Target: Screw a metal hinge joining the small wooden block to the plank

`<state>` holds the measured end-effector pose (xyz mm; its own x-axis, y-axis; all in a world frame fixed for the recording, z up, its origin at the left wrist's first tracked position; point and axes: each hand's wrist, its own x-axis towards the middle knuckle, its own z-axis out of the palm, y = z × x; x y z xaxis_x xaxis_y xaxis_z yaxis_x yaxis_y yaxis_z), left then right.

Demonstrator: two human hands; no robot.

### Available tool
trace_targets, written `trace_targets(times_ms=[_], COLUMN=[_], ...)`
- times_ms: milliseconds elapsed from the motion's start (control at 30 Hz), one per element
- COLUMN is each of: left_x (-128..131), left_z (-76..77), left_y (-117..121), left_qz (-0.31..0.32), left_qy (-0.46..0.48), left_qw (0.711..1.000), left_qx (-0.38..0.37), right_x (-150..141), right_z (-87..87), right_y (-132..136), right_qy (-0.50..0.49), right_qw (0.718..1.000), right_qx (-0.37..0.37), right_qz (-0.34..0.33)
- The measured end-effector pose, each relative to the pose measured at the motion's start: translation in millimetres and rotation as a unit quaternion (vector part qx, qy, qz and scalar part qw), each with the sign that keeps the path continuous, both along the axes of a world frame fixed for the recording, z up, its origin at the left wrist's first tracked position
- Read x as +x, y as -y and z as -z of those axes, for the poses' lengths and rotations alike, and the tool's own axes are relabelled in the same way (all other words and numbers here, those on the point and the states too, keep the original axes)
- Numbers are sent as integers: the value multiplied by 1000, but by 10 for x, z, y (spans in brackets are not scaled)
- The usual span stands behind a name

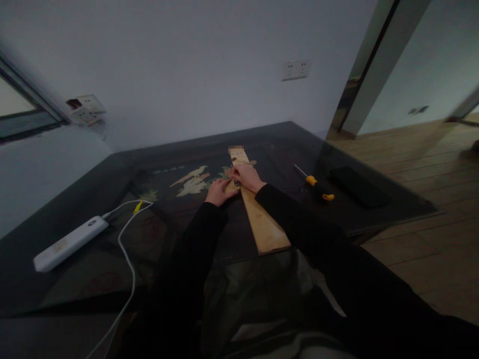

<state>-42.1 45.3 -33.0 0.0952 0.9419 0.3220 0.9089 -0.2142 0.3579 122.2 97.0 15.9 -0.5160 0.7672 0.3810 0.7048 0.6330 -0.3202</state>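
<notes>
A long, pale wooden board [266,227] lies lengthwise on the dark table, its near end close to the table's front edge. Both hands meet over its middle. My left hand [219,192] comes in from the left side, with thumb and fingers closed around something at the board's edge. Over the board, my right hand [249,177] has its fingers curled down in a pinch. Between them shows a small dark metal-looking piece [236,183], too small to name. What the fingertips grip is mostly hidden. Towards the far end, the board carries a small brown mark.
To the right lie a yellow-and-black screwdriver [314,184] and a flat black object [359,187]. A long white device [71,244] with a white cable [129,259] is at the left. The table [194,239] has a bird-and-flower picture and stands against the wall with sockets [295,70].
</notes>
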Motion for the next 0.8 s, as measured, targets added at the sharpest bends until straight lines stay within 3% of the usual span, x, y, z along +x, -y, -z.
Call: trace_targets(times_ms=[233,433,500,633,800], left_x=[8,-18,-36,-50,-13], left_z=[9,-6,-14,-37,-72], left_y=[-7,0,6,23,52], left_qz=[-7,-1,3,1,-26], left_qy=[-7,-4,-5,-20,-48], left_qw=[1000,1000,1000,1000,998], left_qx=[11,2,1,10,23], right_x=[-25,-32,-30,-31,-31], right_z=[49,51,55,69,28], right_y=[-56,-154,-182,-188,-102], right_qy=[-76,-217,-210,-135,-76], right_qw=[997,969,968,986,993], right_qx=[-8,-116,-137,-95,-95], right_qz=[-8,-31,-28,-15,-1])
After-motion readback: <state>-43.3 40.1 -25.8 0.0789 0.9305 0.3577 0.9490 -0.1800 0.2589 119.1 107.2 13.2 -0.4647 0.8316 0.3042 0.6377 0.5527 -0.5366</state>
